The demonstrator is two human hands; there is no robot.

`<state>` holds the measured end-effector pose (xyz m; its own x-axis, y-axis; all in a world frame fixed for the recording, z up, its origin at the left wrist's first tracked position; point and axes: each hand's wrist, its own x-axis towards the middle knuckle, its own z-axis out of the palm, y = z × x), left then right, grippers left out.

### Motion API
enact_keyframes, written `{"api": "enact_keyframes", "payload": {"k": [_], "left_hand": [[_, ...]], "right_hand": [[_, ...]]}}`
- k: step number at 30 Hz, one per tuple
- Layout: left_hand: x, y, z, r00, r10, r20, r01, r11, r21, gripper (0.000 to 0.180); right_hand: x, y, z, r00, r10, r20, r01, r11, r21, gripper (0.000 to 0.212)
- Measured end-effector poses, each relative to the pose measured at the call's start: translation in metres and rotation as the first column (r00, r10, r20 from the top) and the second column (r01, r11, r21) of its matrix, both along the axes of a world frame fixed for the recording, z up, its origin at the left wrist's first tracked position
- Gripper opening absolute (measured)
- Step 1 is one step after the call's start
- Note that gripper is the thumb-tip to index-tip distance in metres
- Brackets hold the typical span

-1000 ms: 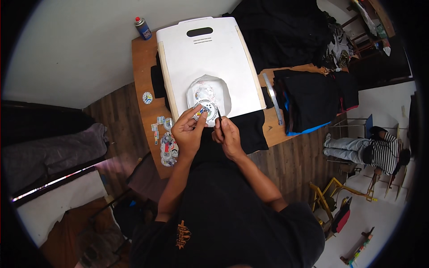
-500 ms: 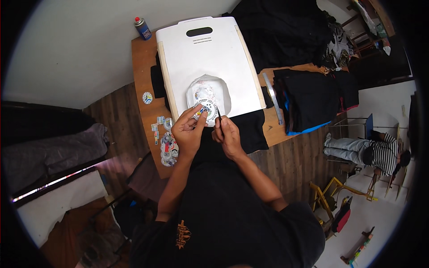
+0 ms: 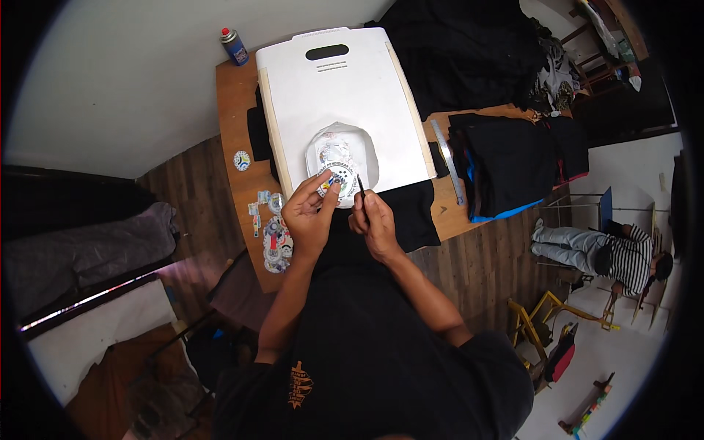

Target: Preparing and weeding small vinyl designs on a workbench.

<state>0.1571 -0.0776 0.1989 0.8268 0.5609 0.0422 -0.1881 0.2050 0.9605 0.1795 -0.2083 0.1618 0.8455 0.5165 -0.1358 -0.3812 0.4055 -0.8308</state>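
Observation:
My left hand [image 3: 308, 213] pinches a round printed sticker [image 3: 338, 177] between thumb and fingers. The sticker is white with dark lettering around its rim and a coloured emblem in the middle. Close to its right edge, my right hand [image 3: 375, 226] is closed on a thin dark tool [image 3: 361, 185] with a narrow tip pointing away from me; its exact kind is not clear. Both hands are over the near end of a white board [image 3: 345, 88]. Behind the sticker, a rounded opening in the board shows more printed film [image 3: 334, 149] inside.
Round stickers [image 3: 276, 246] and small printed pieces lie at the wooden table's [image 3: 233, 121] left edge. A spray can [image 3: 234, 47] stands at the far left corner. Folded black cloth [image 3: 499, 161] and a metal ruler [image 3: 447, 161] lie right. Another person [image 3: 609, 253] stands at far right.
The sticker has turned slightly in my left hand. The dark tool's tip now shows more plainly beside the sticker's edge. At the far right the other person's arm has shifted.

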Motion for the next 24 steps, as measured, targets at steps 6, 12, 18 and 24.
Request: {"api": "enact_keyframes", "payload": {"k": [6, 12, 18, 24], "left_hand": [[-0.001, 0.001, -0.001, 1.000, -0.019, 0.018, 0.019, 1.000, -0.009, 0.030], [-0.002, 0.002, -0.009, 1.000, -0.026, 0.015, 0.026, 1.000, -0.013, 0.031], [-0.002, 0.003, -0.014, 1.000, -0.027, -0.005, 0.027, 0.999, -0.020, 0.031], [-0.003, 0.002, -0.013, 1.000, -0.026, -0.004, 0.026, 1.000, -0.013, 0.030]], "right_hand": [[-0.001, -0.001, 0.000, 1.000, 0.007, 0.008, -0.007, 1.000, -0.002, 0.034], [-0.001, 0.000, 0.001, 1.000, 0.008, 0.009, -0.008, 1.000, -0.004, 0.034], [-0.001, 0.000, 0.001, 1.000, 0.010, 0.002, -0.010, 1.000, -0.001, 0.034], [-0.001, 0.000, -0.002, 1.000, 0.003, 0.010, -0.003, 1.000, -0.004, 0.035]]}}
